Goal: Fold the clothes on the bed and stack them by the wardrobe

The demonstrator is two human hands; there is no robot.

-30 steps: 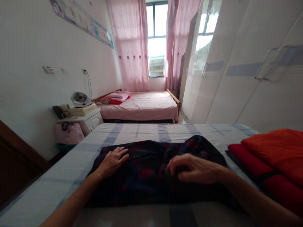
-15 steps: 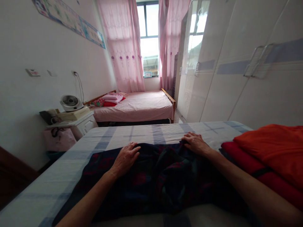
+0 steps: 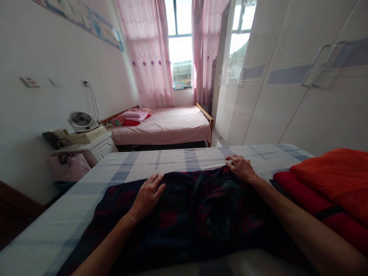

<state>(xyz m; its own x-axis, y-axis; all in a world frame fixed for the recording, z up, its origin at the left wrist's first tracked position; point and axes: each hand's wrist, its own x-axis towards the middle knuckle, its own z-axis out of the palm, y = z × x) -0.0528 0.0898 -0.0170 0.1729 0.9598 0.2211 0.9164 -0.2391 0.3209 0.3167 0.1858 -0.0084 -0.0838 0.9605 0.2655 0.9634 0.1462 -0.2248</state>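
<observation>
A dark garment (image 3: 172, 218), checked in navy, red and green, lies spread across the bed in front of me. Its right part is bunched up in folds, and its exact kind is unclear. My left hand (image 3: 148, 193) rests flat on its upper left part, fingers stretched out and thumb apart. At the far edge, toward the right, my right hand (image 3: 240, 168) has its fingers bent over the cloth and grips it there. Beside my right forearm sits a pile of folded clothes, with an orange one (image 3: 336, 172) over a red one (image 3: 299, 191).
The bed under the garment has a white and blue checked sheet (image 3: 132, 161). Past it stands a second bed with a pink sheet (image 3: 172, 122). A white wardrobe (image 3: 287, 103) lines the right side. At left, a small fan (image 3: 82, 120) stands over a white cabinet (image 3: 99, 151).
My right hand has shifted slightly right and away from me, and the garment's far edge there has moved with it. My left hand has slid a little to the left.
</observation>
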